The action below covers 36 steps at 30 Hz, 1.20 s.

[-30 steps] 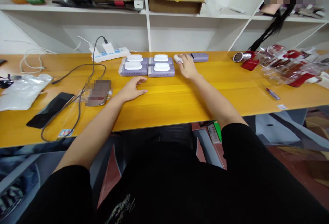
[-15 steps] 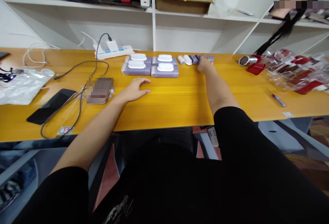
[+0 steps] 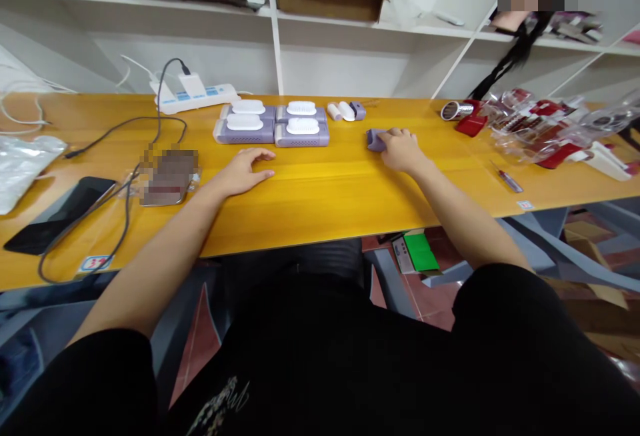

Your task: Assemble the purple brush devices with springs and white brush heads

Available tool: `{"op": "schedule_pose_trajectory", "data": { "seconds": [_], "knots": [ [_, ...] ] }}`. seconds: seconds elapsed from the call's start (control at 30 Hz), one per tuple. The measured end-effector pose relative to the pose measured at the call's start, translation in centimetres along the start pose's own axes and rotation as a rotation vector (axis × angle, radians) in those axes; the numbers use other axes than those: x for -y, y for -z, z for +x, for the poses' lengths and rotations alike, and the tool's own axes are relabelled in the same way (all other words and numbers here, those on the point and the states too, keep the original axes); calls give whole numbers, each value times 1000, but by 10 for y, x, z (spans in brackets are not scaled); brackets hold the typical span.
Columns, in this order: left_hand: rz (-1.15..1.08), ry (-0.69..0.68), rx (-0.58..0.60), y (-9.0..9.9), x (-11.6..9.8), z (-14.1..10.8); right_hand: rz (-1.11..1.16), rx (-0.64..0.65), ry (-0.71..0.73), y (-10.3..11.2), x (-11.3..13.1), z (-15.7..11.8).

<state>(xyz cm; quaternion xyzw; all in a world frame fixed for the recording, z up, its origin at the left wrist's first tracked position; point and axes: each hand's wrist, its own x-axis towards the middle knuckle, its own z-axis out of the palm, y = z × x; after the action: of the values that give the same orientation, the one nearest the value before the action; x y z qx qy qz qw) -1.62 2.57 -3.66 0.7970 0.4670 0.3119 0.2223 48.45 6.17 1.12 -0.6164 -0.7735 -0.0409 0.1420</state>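
My right hand (image 3: 401,150) is closed round a purple device (image 3: 376,140) on the yellow table, its left end showing beyond my fingers. My left hand (image 3: 246,171) rests on the table with its fingers apart and nothing in it. Beyond my left hand stand purple boxes (image 3: 301,138) in two side-by-side groups, with white oval brush heads (image 3: 303,126) on top. Right of them, near the back edge, are a small white cylinder (image 3: 334,112), a white oval piece (image 3: 347,111) and a small purple part (image 3: 357,111).
A power strip (image 3: 200,98), dark cables and a black phone (image 3: 63,215) lie at left, with a blurred flat object (image 3: 169,178) nearer. Red and clear plastic parts (image 3: 545,126) and a thin screwdriver-like tool (image 3: 510,180) lie at right. White shelves (image 3: 345,49) stand behind.
My right hand has come nearer the table's front with the purple device, away from the small parts at the back. The camera view has shifted right; my left hand keeps its open pose.
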Motion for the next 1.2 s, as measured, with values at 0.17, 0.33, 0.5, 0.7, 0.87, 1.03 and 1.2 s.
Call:
{"op": "schedule_pose_trajectory", "data": {
  "seconds": [0.17, 0.33, 0.5, 0.7, 0.87, 1.03, 1.2],
  "knots": [
    [-11, -22, 7, 0, -10, -2, 203, 51, 239, 19, 73, -60],
    [-123, -70, 80, -1, -27, -8, 448, -81, 264, 43, 107, -51],
    [-180, -107, 153, -4, -38, -12, 478, 259, 291, 43, 107, -29],
    [-182, -105, 188, -4, -44, -13, 469, 357, 304, 25, 135, -37],
    [-172, -93, 195, -4, -43, -14, 563, 378, 335, 15, 151, -35],
    [-188, -123, 236, -4, -40, -12, 605, 425, 423, 8, 155, -28],
    [-108, -175, 265, -4, -38, -8, 608, 372, 432, 4, 145, -3]
  ]
}}
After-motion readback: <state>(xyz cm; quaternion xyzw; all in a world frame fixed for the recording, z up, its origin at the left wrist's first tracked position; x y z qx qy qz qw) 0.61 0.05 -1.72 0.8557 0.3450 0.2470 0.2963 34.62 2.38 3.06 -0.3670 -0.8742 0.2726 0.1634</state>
